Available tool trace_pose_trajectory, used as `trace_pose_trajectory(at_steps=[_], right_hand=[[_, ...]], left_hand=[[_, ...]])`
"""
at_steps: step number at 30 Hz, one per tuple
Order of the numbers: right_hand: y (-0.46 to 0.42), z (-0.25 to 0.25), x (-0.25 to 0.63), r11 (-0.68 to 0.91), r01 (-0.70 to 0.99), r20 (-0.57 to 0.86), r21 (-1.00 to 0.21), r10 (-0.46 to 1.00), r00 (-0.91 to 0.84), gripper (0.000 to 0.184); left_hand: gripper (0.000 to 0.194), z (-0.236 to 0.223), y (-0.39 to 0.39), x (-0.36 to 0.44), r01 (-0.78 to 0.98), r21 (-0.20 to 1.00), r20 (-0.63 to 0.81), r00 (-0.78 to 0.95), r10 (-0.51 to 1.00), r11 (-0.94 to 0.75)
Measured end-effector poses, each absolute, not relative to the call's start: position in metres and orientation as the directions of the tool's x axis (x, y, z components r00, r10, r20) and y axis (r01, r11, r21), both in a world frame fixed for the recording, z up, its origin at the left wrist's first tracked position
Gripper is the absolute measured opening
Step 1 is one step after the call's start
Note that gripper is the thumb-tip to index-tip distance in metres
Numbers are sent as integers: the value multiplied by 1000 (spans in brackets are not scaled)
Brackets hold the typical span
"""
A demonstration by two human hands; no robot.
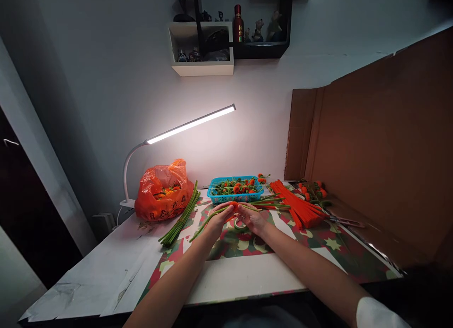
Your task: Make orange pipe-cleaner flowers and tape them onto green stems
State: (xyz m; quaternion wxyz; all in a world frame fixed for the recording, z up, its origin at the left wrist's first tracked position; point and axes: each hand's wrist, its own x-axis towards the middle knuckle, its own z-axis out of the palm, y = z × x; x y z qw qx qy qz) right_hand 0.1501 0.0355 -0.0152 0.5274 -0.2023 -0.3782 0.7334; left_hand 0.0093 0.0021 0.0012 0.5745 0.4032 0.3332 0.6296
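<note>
Here, narrow at the fingertips of both the left hand and the right hand, with a red bit pinched between, over the patterned sheet. Along the left hand, a green stem; too small to tell whether joined to the bit. Just below the grip, between the hands, a pale ring. Just beyond the grip, a blue basket, full of orange flowers and green stalks, with some blooms over its far right corner. Left of the grip, a bundle of green stems, and past it a red bag, open at the top, with orange flowers inside. Right of the grip, more stems, then a fan of red strips, with scissors and loose flowers beyond. Above and to the left, a lit lamp.
</note>
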Motion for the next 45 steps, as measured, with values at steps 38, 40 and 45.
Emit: trace_pose_trajectory(at_steps=[38,40,45], right_hand=[[21,-10,150,634,50,622,-772,769,-148,11],[23,-11,151,640,78,628,-764,766,-134,11],[32,-13,157,576,12,564,-817,804,-189,13]], left_hand=[[36,3,-1,16,-220,944,229,-95,969,-245],[38,3,-2,16,-216,945,235,-71,969,-245],[40,2,-3,16,-245,942,238,8,971,-228]])
